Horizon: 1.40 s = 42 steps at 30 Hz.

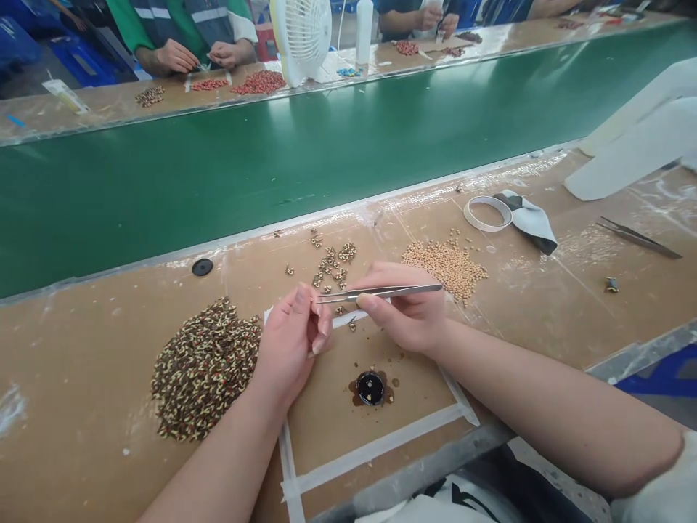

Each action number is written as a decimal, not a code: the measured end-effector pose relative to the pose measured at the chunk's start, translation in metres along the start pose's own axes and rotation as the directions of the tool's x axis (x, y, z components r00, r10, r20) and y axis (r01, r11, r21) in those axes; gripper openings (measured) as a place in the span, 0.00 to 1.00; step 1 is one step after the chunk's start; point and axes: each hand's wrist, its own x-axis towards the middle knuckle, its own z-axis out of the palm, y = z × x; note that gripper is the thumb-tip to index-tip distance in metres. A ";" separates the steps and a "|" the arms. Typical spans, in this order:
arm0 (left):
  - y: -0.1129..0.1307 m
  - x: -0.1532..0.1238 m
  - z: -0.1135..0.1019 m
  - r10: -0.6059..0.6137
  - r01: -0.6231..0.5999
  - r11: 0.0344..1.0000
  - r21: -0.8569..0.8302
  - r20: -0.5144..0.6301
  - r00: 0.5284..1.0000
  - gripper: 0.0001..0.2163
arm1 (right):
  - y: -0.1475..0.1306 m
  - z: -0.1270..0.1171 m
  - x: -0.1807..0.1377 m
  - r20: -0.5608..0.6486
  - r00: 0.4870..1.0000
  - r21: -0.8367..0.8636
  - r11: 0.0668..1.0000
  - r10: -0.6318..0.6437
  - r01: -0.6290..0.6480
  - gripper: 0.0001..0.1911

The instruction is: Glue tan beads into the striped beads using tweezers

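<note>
My right hand (406,309) pinches a pair of metal tweezers (381,292), whose tips point left and meet the fingertips of my left hand (294,338). My left hand's fingers are curled in a pinch around something too small to make out. Both hands hover over a taped-off square (375,447) on the brown bench. A small black dish (371,387) ringed by dark stains sits below the hands. A big heap of dark-and-cream small parts (204,367) lies left of my left hand. A few of the same parts (332,265) are scattered beyond the hands.
A pile of tan beads (446,265) lies to the right, then a tape roll (487,213), a folded cloth (531,221) and spare tweezers (637,236). A green conveyor belt (305,152) runs across. Beyond it, other people's hands (174,57) work on red parts near a white fan (299,36).
</note>
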 end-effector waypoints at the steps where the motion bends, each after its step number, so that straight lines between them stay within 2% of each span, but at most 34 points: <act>1: 0.000 0.000 0.000 0.004 -0.004 1.000 0.001 0.000 1.000 0.24 | 0.000 0.000 0.000 0.009 1.000 -0.009 1.000 -0.016 0.016 0.08; 8: 0.001 -0.001 0.002 0.013 -0.014 1.000 0.027 0.021 1.000 0.24 | 0.002 0.000 -0.002 0.019 1.000 -0.096 0.995 -0.013 0.015 0.09; 17: 0.001 -0.001 0.001 0.031 -0.031 0.999 -0.009 0.039 0.999 0.23 | 0.007 0.002 0.001 -0.004 0.994 -0.049 0.993 -0.108 0.108 0.06; 27: -0.005 0.000 -0.001 0.046 -0.046 0.999 -0.017 0.027 0.999 0.21 | 0.003 -0.001 0.001 0.030 0.997 -0.002 0.997 -0.076 0.076 0.06; 32: -0.011 0.003 -0.005 0.051 -0.052 0.999 0.007 0.029 0.998 0.24 | -0.001 -0.002 0.002 0.067 0.993 -0.020 0.995 -0.092 0.094 0.08; 35: -0.012 0.002 -0.004 0.015 -0.013 0.996 0.087 -0.016 1.000 0.29 | -0.009 0.002 0.002 0.075 0.989 -0.030 0.991 -0.126 0.128 0.08; 38: -0.012 0.001 -0.004 0.054 -0.047 0.977 0.210 -0.029 0.998 0.31 | -0.021 0.006 0.001 0.044 0.992 -0.077 0.990 -0.116 0.120 0.11; 42: -0.010 -0.001 -0.009 0.133 -0.124 0.895 0.428 0.010 0.991 0.34 | -0.037 0.009 -0.009 -0.050 0.999 -0.096 0.995 0.005 -0.010 0.26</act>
